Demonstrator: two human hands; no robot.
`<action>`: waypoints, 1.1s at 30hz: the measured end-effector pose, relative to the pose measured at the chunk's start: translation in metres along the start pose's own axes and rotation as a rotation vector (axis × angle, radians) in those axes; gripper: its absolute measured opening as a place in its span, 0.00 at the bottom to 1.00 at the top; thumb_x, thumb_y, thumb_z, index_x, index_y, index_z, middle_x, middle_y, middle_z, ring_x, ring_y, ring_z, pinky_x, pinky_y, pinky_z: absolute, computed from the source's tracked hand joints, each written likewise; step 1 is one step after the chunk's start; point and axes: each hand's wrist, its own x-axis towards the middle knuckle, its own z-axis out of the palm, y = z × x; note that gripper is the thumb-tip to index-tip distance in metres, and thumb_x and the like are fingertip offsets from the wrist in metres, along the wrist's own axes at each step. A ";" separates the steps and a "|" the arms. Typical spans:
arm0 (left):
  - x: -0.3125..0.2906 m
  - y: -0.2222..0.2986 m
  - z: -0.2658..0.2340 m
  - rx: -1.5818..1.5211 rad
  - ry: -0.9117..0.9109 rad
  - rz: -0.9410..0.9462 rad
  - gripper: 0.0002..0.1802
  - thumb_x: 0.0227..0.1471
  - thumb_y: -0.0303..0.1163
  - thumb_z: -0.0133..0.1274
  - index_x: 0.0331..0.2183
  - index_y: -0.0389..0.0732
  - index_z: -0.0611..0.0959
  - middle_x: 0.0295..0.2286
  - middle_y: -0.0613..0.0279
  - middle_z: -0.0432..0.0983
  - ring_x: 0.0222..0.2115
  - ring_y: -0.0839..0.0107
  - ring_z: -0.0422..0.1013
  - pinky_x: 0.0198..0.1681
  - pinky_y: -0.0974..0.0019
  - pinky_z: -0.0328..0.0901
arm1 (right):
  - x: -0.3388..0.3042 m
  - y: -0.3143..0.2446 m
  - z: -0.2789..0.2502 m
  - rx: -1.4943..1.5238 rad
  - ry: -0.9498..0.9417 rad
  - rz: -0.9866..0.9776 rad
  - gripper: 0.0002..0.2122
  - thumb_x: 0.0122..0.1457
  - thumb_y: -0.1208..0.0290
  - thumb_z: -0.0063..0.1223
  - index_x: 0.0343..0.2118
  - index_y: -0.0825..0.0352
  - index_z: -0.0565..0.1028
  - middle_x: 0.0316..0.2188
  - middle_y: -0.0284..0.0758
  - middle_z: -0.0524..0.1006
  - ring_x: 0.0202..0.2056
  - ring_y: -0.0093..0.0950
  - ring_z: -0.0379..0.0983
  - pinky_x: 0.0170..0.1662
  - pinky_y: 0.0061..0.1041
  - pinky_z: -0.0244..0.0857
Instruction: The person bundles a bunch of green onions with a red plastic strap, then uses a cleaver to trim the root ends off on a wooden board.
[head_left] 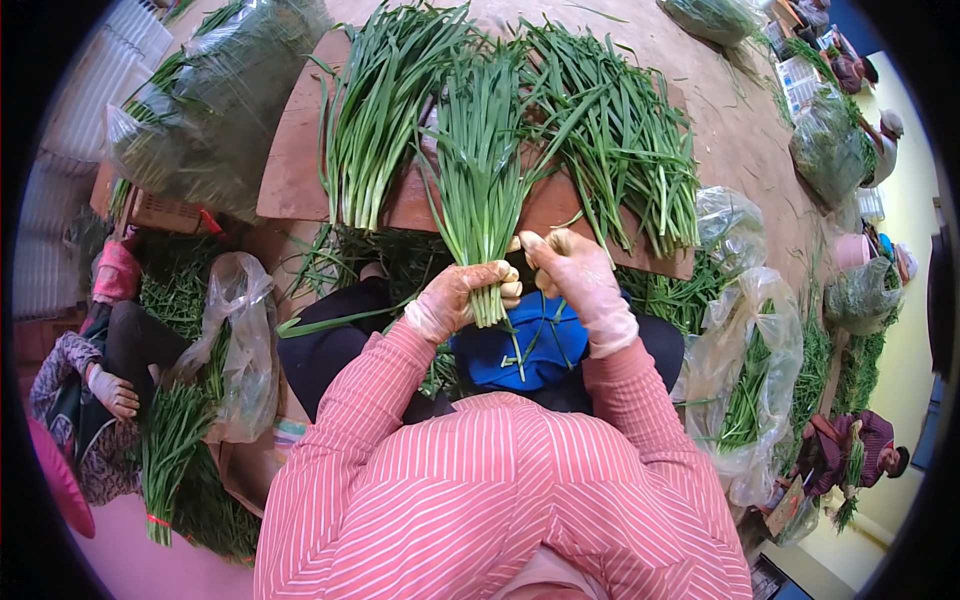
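A bunch [482, 150] of long green chives is held upright over the lap, its pale stem ends gripped in the left hand [462, 297], which is closed in a fist around them. The right hand [580, 275] is beside it, thumb and fingers pinched at the stems just above the fist; whether a tie is held there cannot be told. Both hands are gloved. The step is judged to be the evening and gathering of the stems, best done with the fist kept tight near the cut ends so that no blade slips. Two more heaps [375, 110] [620, 130] are spread on the wooden counter [290, 170] behind. Bags [745, 370] of chives are placed at both sides, where other people are seated.
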 end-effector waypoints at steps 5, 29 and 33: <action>-0.008 0.002 0.017 0.149 0.110 -0.035 0.19 0.54 0.38 0.52 0.40 0.31 0.76 0.33 0.62 0.75 0.30 0.72 0.72 0.35 0.68 0.70 | 0.033 0.014 0.027 -0.273 0.138 -0.118 0.22 0.52 0.48 0.54 0.24 0.67 0.74 0.18 0.38 0.75 0.23 0.32 0.73 0.30 0.30 0.66; 0.014 -0.010 0.005 -0.062 0.084 -0.002 0.16 0.58 0.34 0.45 0.44 0.33 0.73 0.38 0.53 0.75 0.33 0.67 0.74 0.36 0.66 0.71 | 0.026 0.028 0.032 0.352 0.149 0.034 0.14 0.55 0.60 0.58 0.25 0.67 0.71 0.19 0.27 0.72 0.20 0.15 0.63 0.24 0.18 0.61; 0.012 -0.011 0.006 -0.125 0.085 -0.008 0.15 0.58 0.34 0.45 0.44 0.35 0.73 0.36 0.55 0.75 0.33 0.67 0.72 0.38 0.65 0.70 | 0.022 0.032 0.029 0.280 0.214 0.020 0.13 0.56 0.61 0.56 0.24 0.68 0.73 0.19 0.29 0.74 0.21 0.19 0.71 0.25 0.23 0.65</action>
